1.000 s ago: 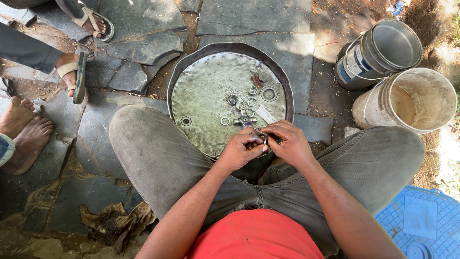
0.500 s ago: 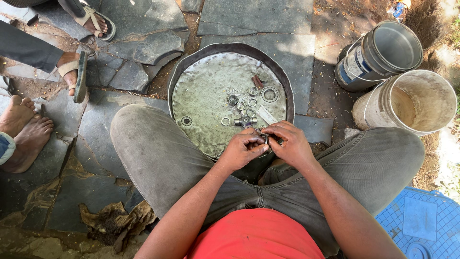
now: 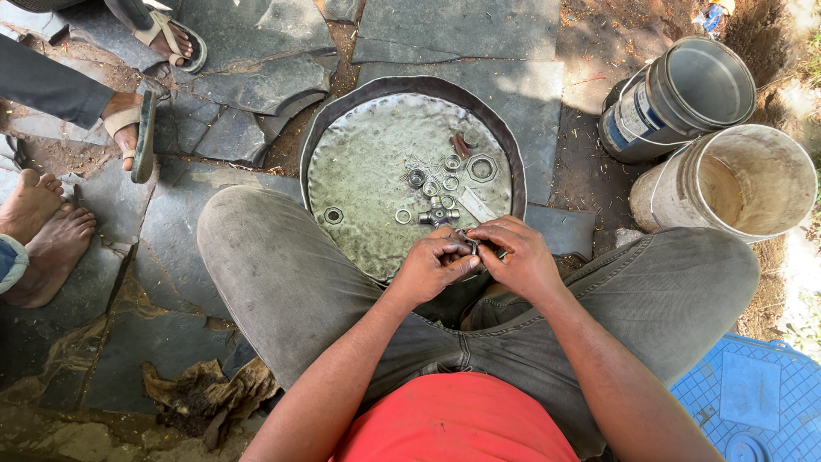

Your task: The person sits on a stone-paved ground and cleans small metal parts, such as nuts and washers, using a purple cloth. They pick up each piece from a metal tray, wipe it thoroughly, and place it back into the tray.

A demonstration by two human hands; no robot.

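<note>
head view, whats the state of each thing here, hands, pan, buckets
left hand: pinched on a small metal part
right hand: pinched on the same part
round metal pan: flat on the ground, loose nuts and rings in it
metal bucket: tilted, empty
pale bucket: tilted, stained inside

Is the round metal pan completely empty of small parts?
No, the round metal pan holds several small parts, among them a large hex nut and some rings.

Both forearms reach forward between the bent knees. The left hand (image 3: 432, 265) and right hand (image 3: 513, 257) meet fingertip to fingertip, fingers curled, pinching together.
</note>
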